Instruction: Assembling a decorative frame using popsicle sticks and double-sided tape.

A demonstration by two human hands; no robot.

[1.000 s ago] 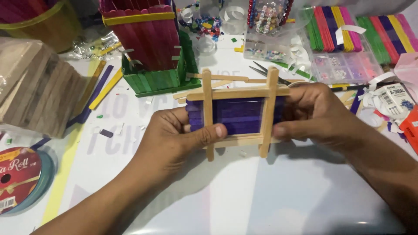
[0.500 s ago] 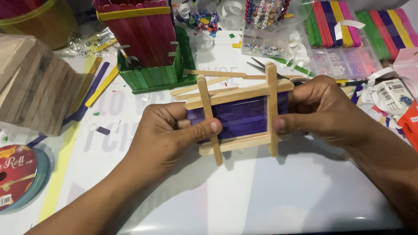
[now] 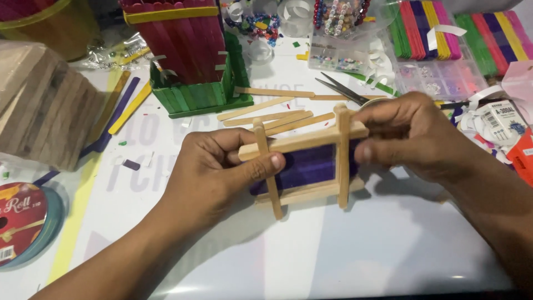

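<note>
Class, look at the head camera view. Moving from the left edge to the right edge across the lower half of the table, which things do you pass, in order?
Ribbon roll → left hand → stick frame with purple panel → right hand → orange packet at the right edge.

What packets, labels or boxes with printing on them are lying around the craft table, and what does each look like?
Ribbon roll: far left edge, round, red and gold paper label on a teal spool.
White packet: right side beyond the right hand, small, flat, dark print.
Orange-red packet: right edge, only a corner shows.
Clear bead box: upper right, see-through plastic with small compartments.
Printed table sheet: under the left hand, white with faint grey lettering.
</note>
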